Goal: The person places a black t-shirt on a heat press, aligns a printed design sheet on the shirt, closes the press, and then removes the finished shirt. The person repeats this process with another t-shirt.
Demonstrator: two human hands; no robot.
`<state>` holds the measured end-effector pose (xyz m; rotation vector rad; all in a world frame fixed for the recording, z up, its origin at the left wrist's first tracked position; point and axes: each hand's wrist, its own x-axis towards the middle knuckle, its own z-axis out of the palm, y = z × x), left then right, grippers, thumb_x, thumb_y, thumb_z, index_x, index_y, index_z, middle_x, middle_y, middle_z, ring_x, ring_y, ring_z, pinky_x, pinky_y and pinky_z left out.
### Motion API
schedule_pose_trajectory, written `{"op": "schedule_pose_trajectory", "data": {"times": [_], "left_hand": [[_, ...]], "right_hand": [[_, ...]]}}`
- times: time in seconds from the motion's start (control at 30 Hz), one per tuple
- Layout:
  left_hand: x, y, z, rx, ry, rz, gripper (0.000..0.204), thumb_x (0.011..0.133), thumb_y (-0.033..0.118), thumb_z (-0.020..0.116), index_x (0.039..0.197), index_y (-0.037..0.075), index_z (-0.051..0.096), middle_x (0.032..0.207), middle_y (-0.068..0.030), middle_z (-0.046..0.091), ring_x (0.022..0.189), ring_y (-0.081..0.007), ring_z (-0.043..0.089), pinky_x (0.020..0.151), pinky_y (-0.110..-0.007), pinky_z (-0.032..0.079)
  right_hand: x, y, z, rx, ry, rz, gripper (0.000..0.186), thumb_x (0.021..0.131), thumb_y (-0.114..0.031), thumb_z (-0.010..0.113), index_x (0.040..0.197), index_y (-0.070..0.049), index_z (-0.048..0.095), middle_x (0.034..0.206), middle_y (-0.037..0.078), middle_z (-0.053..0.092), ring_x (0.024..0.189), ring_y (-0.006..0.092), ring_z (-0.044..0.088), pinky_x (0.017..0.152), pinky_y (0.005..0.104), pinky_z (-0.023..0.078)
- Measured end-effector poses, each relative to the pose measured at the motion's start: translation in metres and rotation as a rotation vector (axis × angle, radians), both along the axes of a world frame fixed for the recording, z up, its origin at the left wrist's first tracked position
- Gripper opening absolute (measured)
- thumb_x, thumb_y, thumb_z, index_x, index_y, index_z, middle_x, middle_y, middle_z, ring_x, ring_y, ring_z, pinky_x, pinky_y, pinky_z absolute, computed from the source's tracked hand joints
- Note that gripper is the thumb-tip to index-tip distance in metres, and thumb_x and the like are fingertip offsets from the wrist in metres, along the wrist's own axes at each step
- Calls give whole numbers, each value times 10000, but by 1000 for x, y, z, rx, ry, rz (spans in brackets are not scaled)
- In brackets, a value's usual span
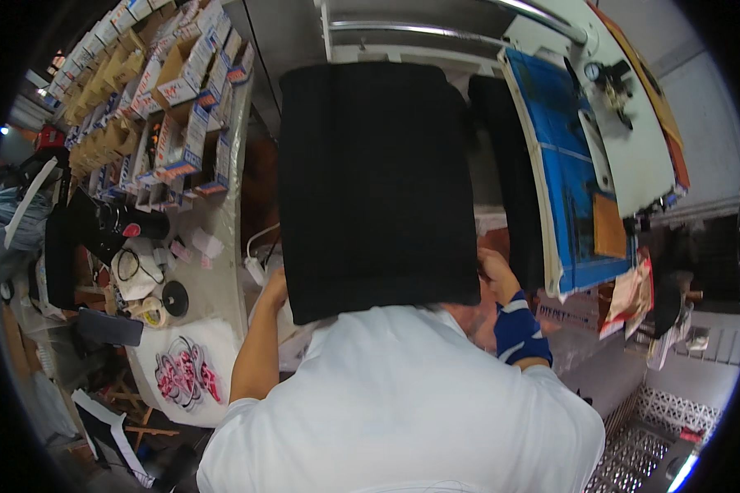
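Observation:
A wide sheet of black fabric [378, 181] lies smooth and flat in front of me, squared off like cloth over a board; what supports it is hidden. At its near left edge, my left hand [278, 287] is closed on the side of the fabric, fingertips out of sight beneath it. My right hand [495, 269] grips the opposite edge with curled fingers, a little farther up. A blue band with pale stripes [522, 333] wraps my right forearm.
Right of the fabric stand a second black-covered board [506, 181] and a blue screen frame [563, 156] beside a white machine panel with a gauge [592, 72]. Small open cardboard boxes [181, 140] fill the left table. A printed white cloth [185, 370] hangs nearer.

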<state>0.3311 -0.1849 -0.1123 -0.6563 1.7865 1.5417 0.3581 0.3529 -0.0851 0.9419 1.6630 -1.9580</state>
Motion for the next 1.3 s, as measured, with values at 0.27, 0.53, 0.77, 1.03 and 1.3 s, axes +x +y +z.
{"op": "schedule_pose_trajectory", "data": {"times": [0.27,0.53,0.77,1.03,1.3], "left_hand": [[-247,-12,51,283,620,312,455,1071,435,466,1308,64,581,1243,-95,637,1131,-226,625,940,-398,535],[-381,28,30,500,188,313,610,1050,500,470,1399,2,524,1331,-154,620,1126,-270,643,982,-420,537],[-403,5,22,86,527,537,470,960,291,703,1258,-59,601,1134,-166,694,1014,-248,679,904,-355,549],[-406,-6,22,-488,828,397,448,966,344,678,1121,-76,654,1054,-192,719,992,-305,681,897,-385,514],[-392,17,41,-651,910,427,461,956,314,673,1210,-67,628,1095,-264,696,1047,-386,676,905,-410,516]], "right_hand": [[-264,-5,39,673,580,-103,367,1049,-342,551,1219,-35,657,1151,79,674,1063,186,629,903,346,523],[-371,-19,36,-246,140,-58,445,1045,-407,511,1273,-45,634,1193,103,695,1044,257,668,930,370,523],[-378,10,26,-34,436,-358,222,939,-181,706,1128,-73,661,1004,57,702,871,187,662,788,342,529],[-373,-6,23,693,469,-303,239,903,-235,717,979,-9,728,923,121,722,884,222,666,821,358,506],[-376,0,36,728,416,-266,295,969,-259,666,1061,21,684,1030,129,696,960,228,644,879,362,492]]}}
